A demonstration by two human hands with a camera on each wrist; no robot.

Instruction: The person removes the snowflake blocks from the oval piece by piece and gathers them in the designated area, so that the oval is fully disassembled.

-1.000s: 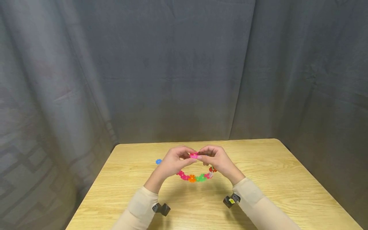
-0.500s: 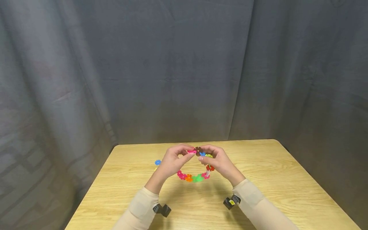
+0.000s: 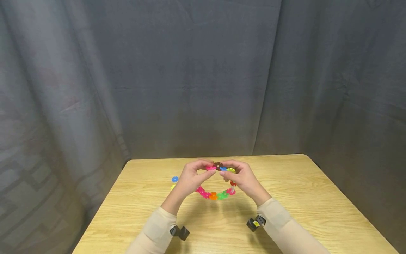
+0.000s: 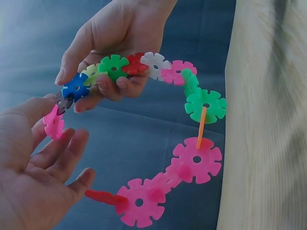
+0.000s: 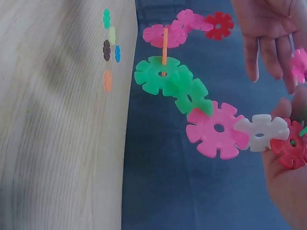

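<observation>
The left hand [image 3: 189,177] and right hand [image 3: 241,177] meet above the middle of the counter [image 3: 317,208], holding the two ends of a chain of snowflake discs [image 3: 217,195] that hangs in a loop between them. A few loose discs [image 3: 174,179] lie on the counter left of the left hand. A curtain [image 3: 203,77] hangs behind the counter's far edge.

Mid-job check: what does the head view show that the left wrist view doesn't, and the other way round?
Only the head view: the light wooden table, a loose blue plastic snowflake disc lying on it, and the grey curtain backdrop.

Only the left wrist view: close detail of the chain, with a white disc and a thin orange disc seen edge-on.

Both: the left hand and right hand pinching the ends of the curved chain of coloured plastic snowflake discs.
</observation>
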